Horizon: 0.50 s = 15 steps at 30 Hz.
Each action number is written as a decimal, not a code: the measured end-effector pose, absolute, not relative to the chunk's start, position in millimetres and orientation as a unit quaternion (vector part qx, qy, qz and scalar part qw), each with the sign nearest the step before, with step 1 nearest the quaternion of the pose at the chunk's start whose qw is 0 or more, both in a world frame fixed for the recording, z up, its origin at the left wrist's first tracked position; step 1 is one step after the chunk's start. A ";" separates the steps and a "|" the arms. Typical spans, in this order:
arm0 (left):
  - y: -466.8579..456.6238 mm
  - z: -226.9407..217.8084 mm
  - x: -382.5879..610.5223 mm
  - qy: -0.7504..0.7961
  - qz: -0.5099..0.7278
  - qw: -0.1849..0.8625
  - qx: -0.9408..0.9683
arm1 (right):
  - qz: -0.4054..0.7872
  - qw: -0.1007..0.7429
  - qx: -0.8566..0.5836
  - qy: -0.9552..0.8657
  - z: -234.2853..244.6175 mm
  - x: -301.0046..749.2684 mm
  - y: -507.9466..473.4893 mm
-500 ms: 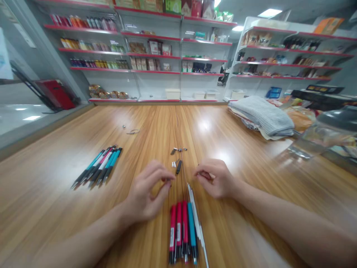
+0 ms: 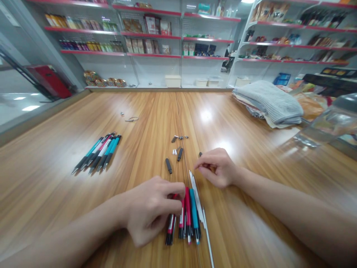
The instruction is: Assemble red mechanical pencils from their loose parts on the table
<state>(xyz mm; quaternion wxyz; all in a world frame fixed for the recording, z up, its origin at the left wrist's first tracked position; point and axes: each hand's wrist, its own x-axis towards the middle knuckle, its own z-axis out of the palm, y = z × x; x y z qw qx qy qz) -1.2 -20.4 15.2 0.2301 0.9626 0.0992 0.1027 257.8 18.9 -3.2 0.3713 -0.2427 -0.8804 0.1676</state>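
Note:
My left hand (image 2: 152, 210) curls over the near bundle of red and teal pens (image 2: 187, 217), its fingertips closed on the leftmost red pen (image 2: 170, 227). Beside that bundle lie several thin white refills (image 2: 198, 201). My right hand (image 2: 216, 167) rests on the wooden table (image 2: 245, 156) just right of the refills, fingers pinched together around something too small to make out. A black grip sleeve (image 2: 168, 165) lies loose ahead of my left hand, with another black sleeve (image 2: 180, 154) and small metal parts (image 2: 178, 138) beyond it.
A second group of assembled teal and red pens (image 2: 97, 153) lies to the left. Folded striped cloth (image 2: 269, 102) and a clear plastic container (image 2: 327, 124) sit at the right. A small clip (image 2: 131, 119) lies farther out. Store shelves (image 2: 156, 41) line the back.
My left hand has dropped back from the small parts onto the near pen bundle and closed on a red pen. A black sleeve now lies loose on the table. The right hand barely moved.

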 end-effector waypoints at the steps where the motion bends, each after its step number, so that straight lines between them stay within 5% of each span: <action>1: -20.2 18.7 -2.1 0.106 0.096 0.237 0.961 | 0.166 0.372 -0.237 -0.882 -2.4 257.8 18.9; 15: -20.7 20.6 -11.5 0.112 0.104 0.221 0.963 | 0.048 0.112 -0.052 -0.991 18.5 238.8 -15.2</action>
